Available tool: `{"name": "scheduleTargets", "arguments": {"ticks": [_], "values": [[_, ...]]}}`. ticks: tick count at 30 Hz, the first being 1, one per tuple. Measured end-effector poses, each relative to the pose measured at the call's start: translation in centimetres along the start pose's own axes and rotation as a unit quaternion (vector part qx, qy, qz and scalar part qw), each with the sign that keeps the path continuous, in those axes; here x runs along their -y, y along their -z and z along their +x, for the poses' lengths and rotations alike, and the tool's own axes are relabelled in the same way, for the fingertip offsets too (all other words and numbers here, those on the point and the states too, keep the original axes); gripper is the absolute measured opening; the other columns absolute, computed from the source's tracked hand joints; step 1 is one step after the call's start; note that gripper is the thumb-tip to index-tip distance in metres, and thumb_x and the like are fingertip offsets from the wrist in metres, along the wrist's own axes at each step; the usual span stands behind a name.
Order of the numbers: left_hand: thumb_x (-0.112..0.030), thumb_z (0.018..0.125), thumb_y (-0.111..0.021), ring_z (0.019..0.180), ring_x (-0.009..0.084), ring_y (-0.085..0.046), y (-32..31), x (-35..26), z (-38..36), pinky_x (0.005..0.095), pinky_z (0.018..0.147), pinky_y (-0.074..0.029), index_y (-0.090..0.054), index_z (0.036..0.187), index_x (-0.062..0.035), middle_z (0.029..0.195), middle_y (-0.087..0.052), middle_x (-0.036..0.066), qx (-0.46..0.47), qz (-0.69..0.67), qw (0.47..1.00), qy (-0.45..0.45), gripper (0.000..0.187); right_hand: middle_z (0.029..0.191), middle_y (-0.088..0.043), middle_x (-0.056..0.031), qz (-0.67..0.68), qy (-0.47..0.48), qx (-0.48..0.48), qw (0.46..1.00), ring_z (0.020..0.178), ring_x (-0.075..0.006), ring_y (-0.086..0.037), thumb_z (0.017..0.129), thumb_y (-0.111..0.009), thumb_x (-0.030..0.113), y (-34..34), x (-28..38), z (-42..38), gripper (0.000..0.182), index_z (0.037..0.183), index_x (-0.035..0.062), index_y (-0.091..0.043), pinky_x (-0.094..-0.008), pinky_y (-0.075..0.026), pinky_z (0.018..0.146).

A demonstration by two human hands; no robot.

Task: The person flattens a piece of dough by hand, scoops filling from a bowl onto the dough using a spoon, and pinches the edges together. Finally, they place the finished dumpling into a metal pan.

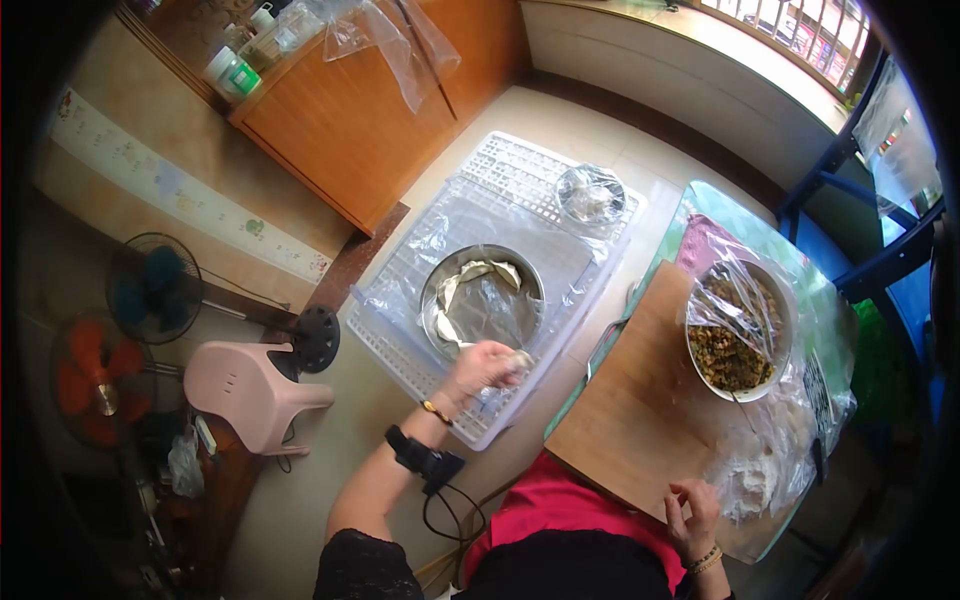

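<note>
My left hand (482, 367) reaches out over the near rim of a round metal pan (428, 290), its fingers closed on a small pale dumpling (519, 361). Several white dumplings (470, 272) are set along the pan's inner wall on clear plastic film. At the near edge of a wooden board (630, 410) is my right hand (692, 512), fingers loosely bent and apart, with nothing seen in it. Beside that hand lies a patch of white flour (750, 482) on plastic. A white bowl (787, 345) of chopped filling (733, 358), partly covered by plastic film, stands on the board's far right.
The pan sits on a white plastic crate (385, 348), with a smaller film-covered bowl (590, 194) at its far corner. A pink stool (245, 385) and fans (100, 365) stand left. A wooden cabinet (370, 130) is behind, a blue chair (815, 235) right.
</note>
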State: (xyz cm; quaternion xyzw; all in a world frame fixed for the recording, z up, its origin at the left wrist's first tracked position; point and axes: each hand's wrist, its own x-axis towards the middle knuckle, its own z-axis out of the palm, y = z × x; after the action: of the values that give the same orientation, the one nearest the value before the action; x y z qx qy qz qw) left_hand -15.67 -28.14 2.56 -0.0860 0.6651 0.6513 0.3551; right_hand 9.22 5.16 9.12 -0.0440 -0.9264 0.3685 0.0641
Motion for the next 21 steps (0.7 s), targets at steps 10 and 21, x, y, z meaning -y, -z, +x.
{"name": "scheduleTargets", "arguments": {"ticks": [10, 21], "values": [[-0.018, 0.075, -0.072, 0.087, 0.0315, -0.067, 10.0, -1.6, 9.6, 0.0389, 0.078, -0.052, -0.069, 0.094, -0.0064, 0.089, -0.07, 0.014, -0.163, 0.424, 0.881, -0.132, 0.022, 0.073, -0.06, -0.0086, -0.007, -0.067, 0.041, 0.997, 0.066, -0.0256, -0.058, 0.078, -0.067, 0.007, -1.5, -0.9, 1.3, 0.01, 0.087, 0.0061, -0.063, -0.0367, -0.043, 0.063], [-0.01, 0.077, -0.065, 0.096, 0.0325, -0.062, 6.9, -2.2, 13.8, 0.0425, 0.082, -0.05, -0.062, 0.098, -0.0083, 0.096, -0.064, 0.012, 0.031, 0.584, 0.772, -0.249, 0.021, 0.092, -0.064, -0.0149, 0.032, -0.169, 0.098, 0.98, 0.085, -0.0308, -0.062, 0.09, -0.061, 0.004, -1.6, -0.6, 4.2, 0.013, 0.102, 0.0021, -0.064, -0.0366, -0.049, 0.076]]}}
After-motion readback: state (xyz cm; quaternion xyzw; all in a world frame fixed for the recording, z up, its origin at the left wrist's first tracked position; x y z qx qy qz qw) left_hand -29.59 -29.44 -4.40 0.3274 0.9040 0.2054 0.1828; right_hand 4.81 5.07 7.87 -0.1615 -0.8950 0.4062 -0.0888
